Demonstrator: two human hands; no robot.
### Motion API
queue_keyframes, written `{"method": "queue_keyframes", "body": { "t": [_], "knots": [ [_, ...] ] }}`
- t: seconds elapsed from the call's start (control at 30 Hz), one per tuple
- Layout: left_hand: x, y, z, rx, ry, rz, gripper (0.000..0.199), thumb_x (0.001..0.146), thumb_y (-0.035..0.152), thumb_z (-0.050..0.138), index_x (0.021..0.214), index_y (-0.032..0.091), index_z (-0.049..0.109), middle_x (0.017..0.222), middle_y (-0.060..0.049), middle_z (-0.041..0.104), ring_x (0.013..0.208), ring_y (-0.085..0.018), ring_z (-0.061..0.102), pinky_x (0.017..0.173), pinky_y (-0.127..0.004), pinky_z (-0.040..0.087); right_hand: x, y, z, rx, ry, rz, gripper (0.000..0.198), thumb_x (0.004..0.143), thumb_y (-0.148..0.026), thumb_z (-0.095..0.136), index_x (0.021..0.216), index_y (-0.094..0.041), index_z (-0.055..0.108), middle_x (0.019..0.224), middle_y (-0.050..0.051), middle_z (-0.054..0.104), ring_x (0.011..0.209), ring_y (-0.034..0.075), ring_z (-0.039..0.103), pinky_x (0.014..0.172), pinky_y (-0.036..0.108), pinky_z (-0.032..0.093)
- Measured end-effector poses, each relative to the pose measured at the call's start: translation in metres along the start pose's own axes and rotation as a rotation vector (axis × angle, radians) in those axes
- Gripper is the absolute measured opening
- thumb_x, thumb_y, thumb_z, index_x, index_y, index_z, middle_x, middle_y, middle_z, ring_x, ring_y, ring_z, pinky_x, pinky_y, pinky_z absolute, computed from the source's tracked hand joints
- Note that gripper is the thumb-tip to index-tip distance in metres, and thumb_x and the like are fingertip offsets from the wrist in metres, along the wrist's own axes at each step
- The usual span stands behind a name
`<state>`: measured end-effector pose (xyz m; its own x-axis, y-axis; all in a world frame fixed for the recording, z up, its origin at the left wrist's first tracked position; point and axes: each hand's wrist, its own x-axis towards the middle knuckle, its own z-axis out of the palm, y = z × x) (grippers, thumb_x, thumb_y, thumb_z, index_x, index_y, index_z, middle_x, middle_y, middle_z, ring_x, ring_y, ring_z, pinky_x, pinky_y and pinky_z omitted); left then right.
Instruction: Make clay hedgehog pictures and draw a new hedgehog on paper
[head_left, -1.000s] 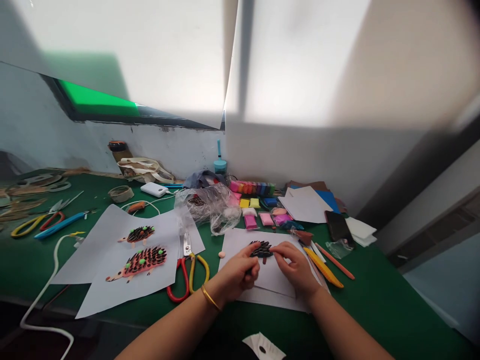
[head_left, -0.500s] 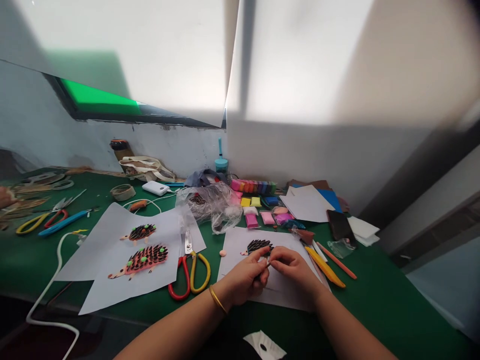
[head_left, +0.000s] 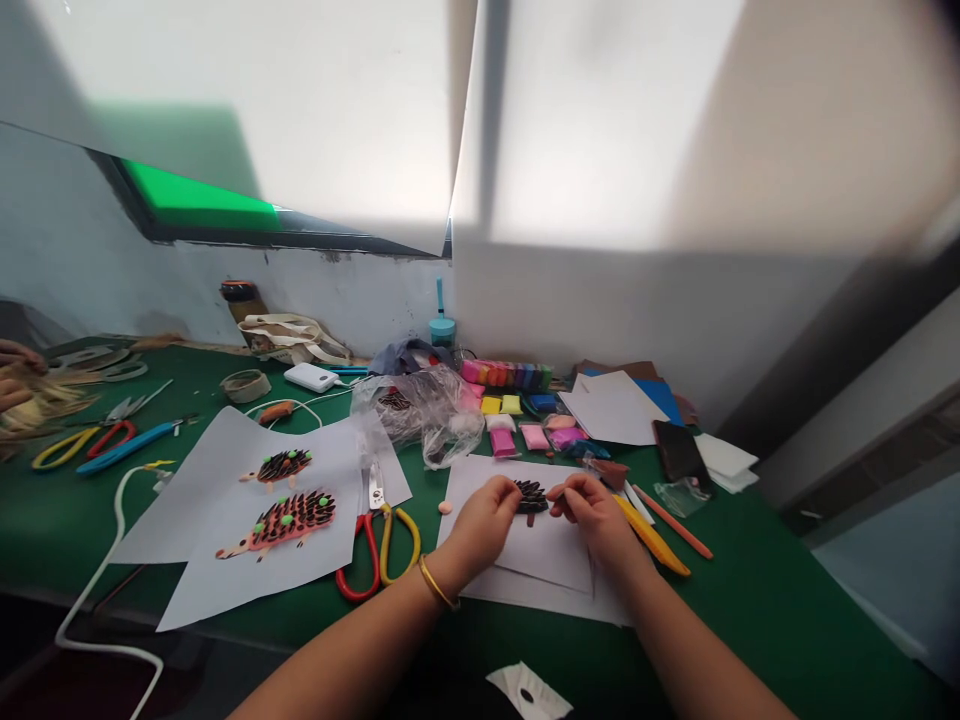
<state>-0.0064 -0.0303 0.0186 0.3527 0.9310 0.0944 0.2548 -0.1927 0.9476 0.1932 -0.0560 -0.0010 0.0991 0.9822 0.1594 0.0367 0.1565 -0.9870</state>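
A small hedgehog picture with dark overlapping spines [head_left: 532,497] lies on white paper [head_left: 551,562] in front of me. My left hand [head_left: 480,522] is over its left part, thumb and fingertips pinched together, hiding the head. Just right of the spines, my right hand [head_left: 589,515] is also closed in a pinch above the paper. Whatever either pinch holds is too small or hidden to make out. Below the spines shows a short brown piece [head_left: 530,520]. Left of my left hand, a little pale pink lump [head_left: 445,507] sits by the paper's edge.
Red-and-yellow-handled scissors [head_left: 379,545] lie beside two finished hedgehog pictures [head_left: 289,520]. Colourful clay packs [head_left: 517,425] and a plastic bag [head_left: 427,405] are behind. A yellow tool [head_left: 651,535] and phone [head_left: 681,452] lie right. Another person's hands [head_left: 16,375] work far left.
My hands have moved apart from being together over the paper, uncovering the hedgehog's right part and the brown piece below. At far left, the other person's hands have come further into view.
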Motion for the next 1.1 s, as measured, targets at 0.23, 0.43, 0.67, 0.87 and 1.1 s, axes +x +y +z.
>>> {"method": "queue_keyframes", "body": {
  "t": [0.23, 0.43, 0.67, 0.87, 1.1],
  "knots": [
    [0.026, -0.017, -0.037, 0.050, 0.241, -0.008, 0.022, 0.088, 0.035, 0.044, 0.088, 0.019, 0.058, 0.062, 0.001, 0.052, 0.059, -0.016, 0.050, 0.058, -0.027, 0.035, 0.009, 0.015, -0.014, -0.453, 0.148, -0.056, 0.030, 0.082, -0.040, 0.055, 0.101, -0.021, 0.070, 0.106, 0.009, 0.069, 0.098, 0.025, 0.063, 0.086, 0.040, 0.049],
    [0.025, -0.026, -0.033, -0.040, 0.274, -0.047, 0.026, 0.085, 0.040, 0.045, 0.089, 0.017, 0.058, 0.057, 0.004, 0.048, 0.057, -0.015, 0.049, 0.057, -0.026, 0.036, 0.005, 0.015, -0.010, -0.555, 0.106, -0.012, 0.026, 0.081, -0.038, 0.056, 0.094, -0.021, 0.071, 0.095, 0.007, 0.072, 0.089, 0.024, 0.066, 0.081, 0.040, 0.051],
    [0.021, -0.024, -0.028, -0.028, 0.281, -0.033, 0.026, 0.086, 0.040, 0.044, 0.090, 0.018, 0.057, 0.058, 0.004, 0.048, 0.056, -0.015, 0.049, 0.057, -0.026, 0.036, 0.004, 0.017, -0.009, -0.602, 0.110, -0.046, 0.028, 0.082, -0.035, 0.052, 0.102, -0.023, 0.069, 0.099, 0.007, 0.071, 0.088, 0.024, 0.066, 0.079, 0.038, 0.052],
    [0.019, -0.028, -0.026, -0.026, 0.290, -0.009, 0.026, 0.088, 0.039, 0.042, 0.093, 0.019, 0.056, 0.060, 0.004, 0.048, 0.058, -0.015, 0.049, 0.058, -0.026, 0.036, 0.004, 0.016, -0.005, -0.685, 0.109, -0.064, 0.029, 0.083, -0.032, 0.048, 0.106, -0.023, 0.064, 0.095, 0.006, 0.070, 0.084, 0.023, 0.066, 0.075, 0.037, 0.051],
    [0.021, -0.037, -0.024, 0.032, 0.289, 0.004, 0.023, 0.090, 0.037, 0.042, 0.094, 0.020, 0.057, 0.063, 0.003, 0.051, 0.059, -0.016, 0.049, 0.058, -0.026, 0.034, 0.005, 0.016, -0.002, -0.750, 0.075, -0.129, 0.036, 0.085, -0.031, 0.044, 0.115, -0.022, 0.061, 0.095, 0.006, 0.068, 0.089, 0.024, 0.064, 0.081, 0.039, 0.049]
  ]
}}
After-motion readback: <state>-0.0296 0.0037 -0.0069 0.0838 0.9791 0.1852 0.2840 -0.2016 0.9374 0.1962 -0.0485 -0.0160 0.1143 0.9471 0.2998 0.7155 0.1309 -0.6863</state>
